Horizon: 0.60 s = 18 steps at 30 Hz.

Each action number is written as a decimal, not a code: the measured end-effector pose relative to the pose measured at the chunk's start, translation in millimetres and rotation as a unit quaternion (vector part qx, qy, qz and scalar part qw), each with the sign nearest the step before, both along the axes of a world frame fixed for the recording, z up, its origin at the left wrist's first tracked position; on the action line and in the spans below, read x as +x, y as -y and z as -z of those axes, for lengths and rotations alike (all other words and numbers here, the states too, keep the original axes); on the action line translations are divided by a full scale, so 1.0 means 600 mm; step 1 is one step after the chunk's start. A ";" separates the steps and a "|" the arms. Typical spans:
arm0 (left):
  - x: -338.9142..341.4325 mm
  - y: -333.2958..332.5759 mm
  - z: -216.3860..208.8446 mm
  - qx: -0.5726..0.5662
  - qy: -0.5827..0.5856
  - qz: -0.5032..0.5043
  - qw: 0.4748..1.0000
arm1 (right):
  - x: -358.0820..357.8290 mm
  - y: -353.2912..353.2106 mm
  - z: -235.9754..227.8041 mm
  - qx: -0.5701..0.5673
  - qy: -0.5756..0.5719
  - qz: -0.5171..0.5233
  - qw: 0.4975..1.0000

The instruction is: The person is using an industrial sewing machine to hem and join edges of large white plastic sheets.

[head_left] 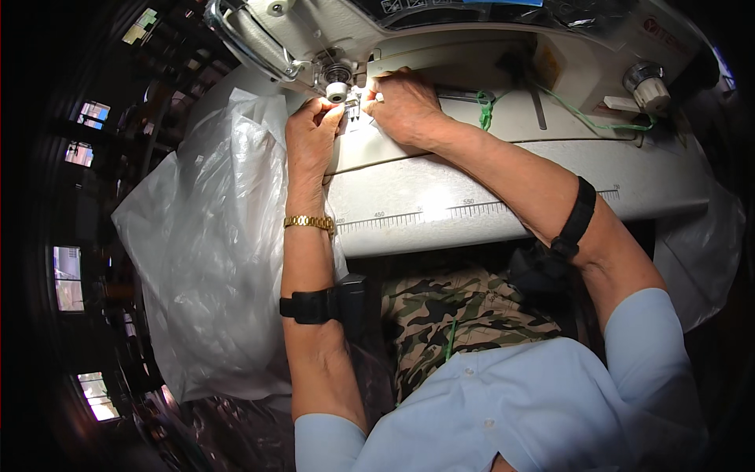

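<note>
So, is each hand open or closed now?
Left hand: pinched closed; can't tell if holding anything.
Right hand: curled closed; can't tell if holding anything.

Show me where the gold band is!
In the head view, the gold band is left of centre, around the left wrist, between the left hand and that arm's black strap.

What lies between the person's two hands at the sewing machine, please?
The presser foot lies between the left hand and the right hand in the head view.
</note>
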<state>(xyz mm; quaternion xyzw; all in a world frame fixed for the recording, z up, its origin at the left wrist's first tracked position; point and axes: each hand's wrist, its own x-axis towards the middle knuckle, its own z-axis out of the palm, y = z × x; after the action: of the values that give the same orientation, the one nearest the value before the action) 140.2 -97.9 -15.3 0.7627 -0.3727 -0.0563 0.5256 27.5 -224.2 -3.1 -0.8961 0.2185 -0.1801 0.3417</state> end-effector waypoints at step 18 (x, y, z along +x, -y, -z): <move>0.000 -0.004 -0.006 -0.004 -0.001 0.014 1.000 | 0.013 0.008 0.023 -0.030 0.019 0.006 0.999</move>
<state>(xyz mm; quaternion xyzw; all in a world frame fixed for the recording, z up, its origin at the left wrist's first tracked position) 140.1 -95.5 -12.0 0.7552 -0.3828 -0.0625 0.5284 35.3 -228.7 -16.6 -0.9013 0.2116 -0.2052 0.3174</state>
